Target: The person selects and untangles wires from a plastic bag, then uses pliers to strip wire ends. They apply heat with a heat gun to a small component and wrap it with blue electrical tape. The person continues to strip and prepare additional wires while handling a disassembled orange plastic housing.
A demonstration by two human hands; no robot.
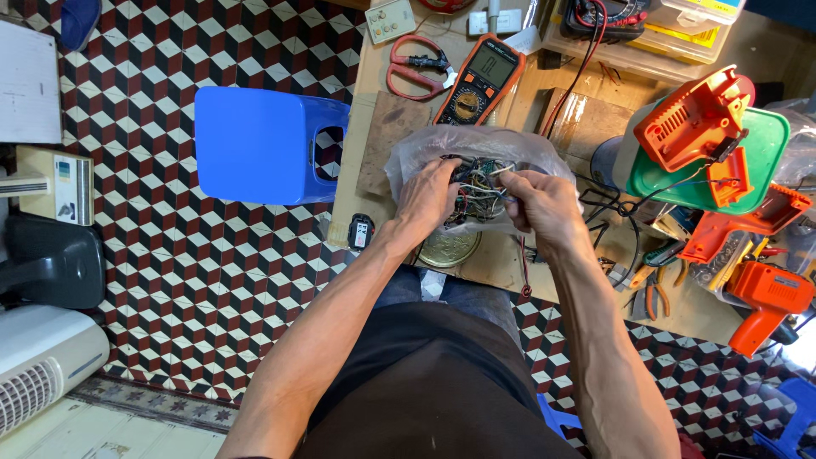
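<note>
Head view. A clear plastic bag holding a tangle of thin wires is held above the front edge of the wooden surface, just in front of the person's torso. The left hand is curled into the bag's left side, its fingers closed on the film and on part of the tangle. The right hand is closed on the right side, its fingertips pinched narrow on several wire ends.

Handling is judged as follows. The bag is light, soft and limp; the film is likely slippery and is best gathered in a bunch rather than pinched flat. The wires are thin and springy and are likely to snag on one another, so single strands are best taken near their free ends and drawn out slowly.

Behind the bag an orange multimeter and red-handled scissors lie on the surface. An orange drill and orange housing parts lie to the right. A blue plastic stool stands to the left on the patterned tile floor.
</note>
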